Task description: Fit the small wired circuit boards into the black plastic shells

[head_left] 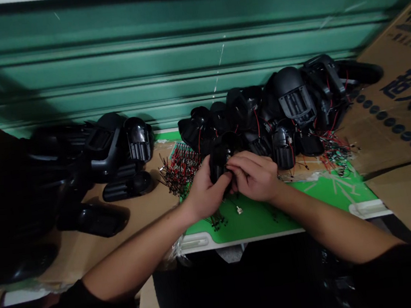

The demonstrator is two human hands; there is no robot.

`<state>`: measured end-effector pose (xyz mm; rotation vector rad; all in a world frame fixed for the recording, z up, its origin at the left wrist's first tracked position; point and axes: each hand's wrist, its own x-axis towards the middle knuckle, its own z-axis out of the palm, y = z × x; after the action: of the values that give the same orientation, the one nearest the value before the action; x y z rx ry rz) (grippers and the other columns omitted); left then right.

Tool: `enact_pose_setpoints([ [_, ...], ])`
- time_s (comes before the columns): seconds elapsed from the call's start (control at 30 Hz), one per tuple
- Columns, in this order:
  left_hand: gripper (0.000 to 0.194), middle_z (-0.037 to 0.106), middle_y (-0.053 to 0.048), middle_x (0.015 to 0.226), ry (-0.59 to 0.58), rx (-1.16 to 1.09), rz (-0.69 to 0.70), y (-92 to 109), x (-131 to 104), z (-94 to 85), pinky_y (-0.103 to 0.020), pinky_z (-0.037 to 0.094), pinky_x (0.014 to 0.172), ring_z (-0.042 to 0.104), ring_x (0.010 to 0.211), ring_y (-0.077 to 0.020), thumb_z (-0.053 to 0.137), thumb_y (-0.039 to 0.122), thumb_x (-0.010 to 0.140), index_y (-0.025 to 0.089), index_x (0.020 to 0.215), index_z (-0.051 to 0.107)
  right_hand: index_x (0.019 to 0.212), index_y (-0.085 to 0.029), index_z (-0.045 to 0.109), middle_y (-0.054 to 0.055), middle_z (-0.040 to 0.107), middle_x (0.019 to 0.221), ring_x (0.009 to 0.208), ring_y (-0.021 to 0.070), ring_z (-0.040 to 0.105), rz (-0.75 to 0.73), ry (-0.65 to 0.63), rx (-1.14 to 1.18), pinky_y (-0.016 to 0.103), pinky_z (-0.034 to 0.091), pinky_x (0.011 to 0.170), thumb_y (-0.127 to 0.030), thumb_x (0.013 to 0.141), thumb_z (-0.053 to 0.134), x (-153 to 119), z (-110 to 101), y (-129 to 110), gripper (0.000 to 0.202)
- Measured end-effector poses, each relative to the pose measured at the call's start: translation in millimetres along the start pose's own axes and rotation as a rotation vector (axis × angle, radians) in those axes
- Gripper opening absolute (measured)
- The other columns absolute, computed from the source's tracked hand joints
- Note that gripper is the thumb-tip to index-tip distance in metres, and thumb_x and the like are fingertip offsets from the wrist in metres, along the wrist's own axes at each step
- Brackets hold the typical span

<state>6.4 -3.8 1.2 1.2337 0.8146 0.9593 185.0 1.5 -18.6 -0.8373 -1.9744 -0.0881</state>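
Observation:
My left hand (205, 189) is closed around a black plastic housing (218, 160) with a hollow inside, held above the green board. My right hand (254, 174) is at the same housing's right side, thumb and fingertips pinched together. What those fingertips hold is too small and dark to make out. Below the hands a small white connector (239, 210) shows against the green board (252, 223). A pile of red and black wires with small parts (182, 167) lies just left of my left hand.
Black housings (294, 94), several with red wires, are heaped at the back right. More black housings (103, 142) lie on cardboard at the left. Another wire bundle (338, 154) sits at the right. A cardboard box (397, 113) and a green slatted wall (177, 56) bound the space.

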Motion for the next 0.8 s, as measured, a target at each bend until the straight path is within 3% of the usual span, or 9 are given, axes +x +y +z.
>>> enact_pose_setpoints([
  [0.37,0.025,0.062,0.002,0.079,0.036,0.099,0.047,5.3,-1.2,-0.6,-0.029,0.05,0.067,0.061,0.07,-0.0156,0.069,0.022,0.09,0.019,0.111,0.056,0.119,-0.022,0.069,0.008,0.078,0.095,0.085,0.0205,0.077,-0.025,0.008,-0.057,0.03,0.061,0.072,-0.009,0.098,0.064,-2.9,1.9,-3.3,0.025],
  [0.8,0.027,0.064,0.0,0.086,0.068,0.212,0.099,-2.0,-2.6,-1.0,-0.031,0.053,0.075,0.063,0.079,-0.0181,0.066,0.021,0.091,0.018,0.116,0.055,0.123,-0.021,0.067,0.009,0.077,0.098,0.085,0.0206,0.076,-0.062,-0.038,-0.102,0.03,0.061,0.073,-0.009,0.099,0.061,-6.2,1.2,-2.3,0.027],
])
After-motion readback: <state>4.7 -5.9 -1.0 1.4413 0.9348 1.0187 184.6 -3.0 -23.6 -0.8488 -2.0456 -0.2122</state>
